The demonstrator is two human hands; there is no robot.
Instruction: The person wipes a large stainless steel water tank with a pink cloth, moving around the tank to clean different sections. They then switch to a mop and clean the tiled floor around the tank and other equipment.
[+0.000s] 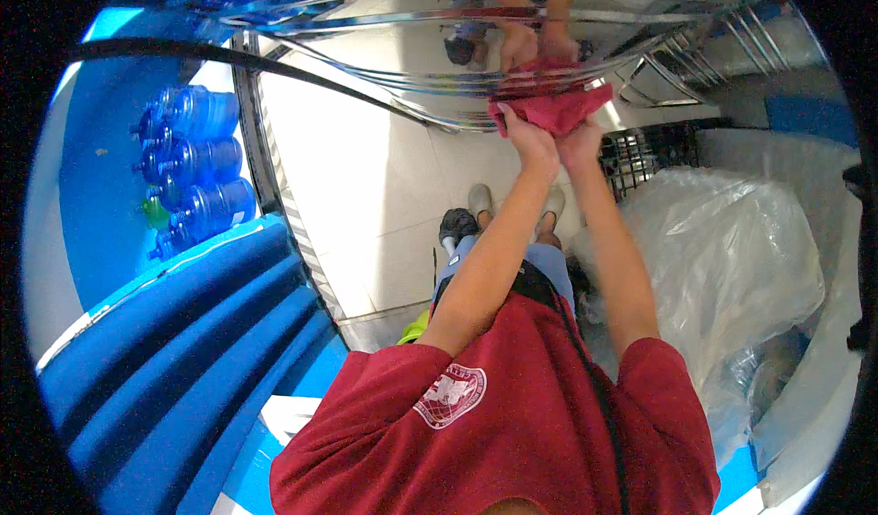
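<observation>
Both my arms reach forward to a red cloth (558,111), which lies at the lower edge of a shiny, ridged metal surface (421,44). My left hand (529,142) is closed on the cloth's left part, its thumb along the near side. My right hand (582,142) grips the cloth close beside it, and the wrists nearly touch. Some fingers are hidden behind the cloth. Mirrored in the polished metal are my forearms and the red cloth.
Several blue water jugs (206,158) are stacked at the left, beyond a dark frame. A blue ridged panel (183,332) fills the lower left. To my right are a black crate (631,163) and a large clear plastic bag (732,250). Pale floor tiles (393,231) lie below.
</observation>
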